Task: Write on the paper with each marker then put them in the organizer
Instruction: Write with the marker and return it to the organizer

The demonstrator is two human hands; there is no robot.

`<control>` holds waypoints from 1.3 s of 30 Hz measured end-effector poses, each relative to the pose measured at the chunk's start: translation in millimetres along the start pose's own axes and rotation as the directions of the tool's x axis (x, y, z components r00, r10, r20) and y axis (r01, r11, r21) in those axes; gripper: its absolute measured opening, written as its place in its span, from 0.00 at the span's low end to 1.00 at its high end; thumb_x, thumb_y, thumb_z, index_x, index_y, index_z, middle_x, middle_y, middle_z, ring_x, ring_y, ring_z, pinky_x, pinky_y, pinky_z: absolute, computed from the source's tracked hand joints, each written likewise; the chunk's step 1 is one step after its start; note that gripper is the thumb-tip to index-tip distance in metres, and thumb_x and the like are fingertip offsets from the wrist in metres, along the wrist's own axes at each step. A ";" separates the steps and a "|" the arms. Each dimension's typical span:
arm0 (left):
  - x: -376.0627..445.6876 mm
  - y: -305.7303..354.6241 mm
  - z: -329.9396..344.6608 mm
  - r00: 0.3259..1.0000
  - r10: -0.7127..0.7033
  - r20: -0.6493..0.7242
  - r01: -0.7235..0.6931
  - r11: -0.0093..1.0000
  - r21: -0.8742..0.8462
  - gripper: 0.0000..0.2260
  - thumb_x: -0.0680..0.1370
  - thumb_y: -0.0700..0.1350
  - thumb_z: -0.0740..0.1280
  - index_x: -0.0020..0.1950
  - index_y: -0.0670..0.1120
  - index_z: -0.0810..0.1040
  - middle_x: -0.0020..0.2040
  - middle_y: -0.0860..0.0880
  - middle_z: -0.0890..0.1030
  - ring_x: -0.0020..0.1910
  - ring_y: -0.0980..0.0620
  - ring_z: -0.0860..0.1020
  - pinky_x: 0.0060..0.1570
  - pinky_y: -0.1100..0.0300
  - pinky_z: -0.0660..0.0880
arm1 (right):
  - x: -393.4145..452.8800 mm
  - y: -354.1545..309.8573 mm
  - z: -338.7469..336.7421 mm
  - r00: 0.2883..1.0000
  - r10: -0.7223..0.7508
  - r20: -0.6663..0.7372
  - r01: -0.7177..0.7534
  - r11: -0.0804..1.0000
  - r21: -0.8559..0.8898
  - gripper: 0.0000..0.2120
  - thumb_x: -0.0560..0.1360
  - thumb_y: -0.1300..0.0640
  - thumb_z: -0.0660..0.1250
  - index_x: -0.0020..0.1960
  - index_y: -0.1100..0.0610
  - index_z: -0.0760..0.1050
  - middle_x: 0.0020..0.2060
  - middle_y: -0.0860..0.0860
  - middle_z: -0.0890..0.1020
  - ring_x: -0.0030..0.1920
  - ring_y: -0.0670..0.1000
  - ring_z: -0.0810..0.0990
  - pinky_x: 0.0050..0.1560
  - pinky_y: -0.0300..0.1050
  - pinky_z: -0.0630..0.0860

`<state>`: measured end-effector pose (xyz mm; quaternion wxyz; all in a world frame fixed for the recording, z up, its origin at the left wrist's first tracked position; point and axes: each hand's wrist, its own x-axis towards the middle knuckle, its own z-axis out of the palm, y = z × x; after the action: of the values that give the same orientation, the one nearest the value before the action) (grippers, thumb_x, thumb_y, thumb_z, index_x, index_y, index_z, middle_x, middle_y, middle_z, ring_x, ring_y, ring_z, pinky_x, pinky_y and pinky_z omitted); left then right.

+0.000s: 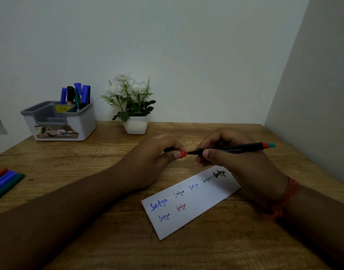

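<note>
My right hand (233, 158) grips a black pen (237, 149) with a red and teal end, its tip pointing left. My left hand (157, 154) pinches the pen's cap (182, 154), whose red rim sits just off the pen tip. Below the hands lies a white paper strip (194, 209) with the same word written several times in blue, black, green and red. The grey and white organizer (60, 121) stands at the back left and holds several blue, black and green markers (77, 95).
A white pot with white flowers (135, 124) stands at the back centre. Several markers, red, blue and green (5, 180), lie at the table's left edge. A wall closes off the right side of the wooden table (108, 240).
</note>
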<state>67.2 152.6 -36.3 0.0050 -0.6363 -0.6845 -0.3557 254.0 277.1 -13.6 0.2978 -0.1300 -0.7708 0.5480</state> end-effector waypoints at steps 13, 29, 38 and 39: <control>-0.9 9.9 1.5 1.000 0.025 0.013 -0.025 0.999 -0.027 0.06 0.80 0.44 0.65 0.54 0.49 0.80 0.49 0.55 0.79 0.49 0.60 0.75 0.46 0.69 0.70 | 2.7 5.5 2.1 1.000 -0.009 0.030 0.008 1.000 0.022 0.06 0.74 0.67 0.72 0.45 0.60 0.77 0.44 0.54 0.87 0.44 0.55 0.87 0.48 0.46 0.84; -2.1 38.9 3.1 0.998 -0.035 -0.059 0.022 0.977 -0.211 0.05 0.80 0.44 0.65 0.46 0.52 0.79 0.38 0.60 0.79 0.41 0.64 0.76 0.40 0.72 0.68 | 3.7 3.8 14.2 0.997 -0.074 -0.023 0.073 0.997 -0.017 0.15 0.66 0.52 0.76 0.44 0.62 0.79 0.33 0.54 0.83 0.31 0.54 0.82 0.36 0.46 0.81; 2.5 16.3 -5.3 0.982 0.103 -0.157 -0.051 0.950 0.308 0.23 0.81 0.61 0.54 0.71 0.50 0.69 0.69 0.51 0.70 0.70 0.53 0.64 0.70 0.51 0.62 | 19.7 0.9 14.7 0.983 0.034 -0.181 -0.009 0.990 0.138 0.14 0.80 0.51 0.64 0.54 0.63 0.75 0.45 0.60 0.83 0.44 0.56 0.86 0.44 0.49 0.85; 1.1 9.4 -9.7 0.985 0.096 -0.140 -0.025 0.900 0.436 0.28 0.80 0.65 0.50 0.75 0.50 0.64 0.74 0.50 0.64 0.75 0.51 0.57 0.74 0.45 0.55 | 20.8 -0.5 14.3 0.982 0.054 -0.181 -0.025 0.987 0.161 0.13 0.82 0.52 0.61 0.55 0.63 0.74 0.47 0.61 0.83 0.45 0.56 0.87 0.43 0.48 0.85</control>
<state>70.9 148.2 -24.0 0.2113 -0.6101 -0.7235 -0.2441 229.1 276.9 -9.7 0.3664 -0.1716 -0.6914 0.5986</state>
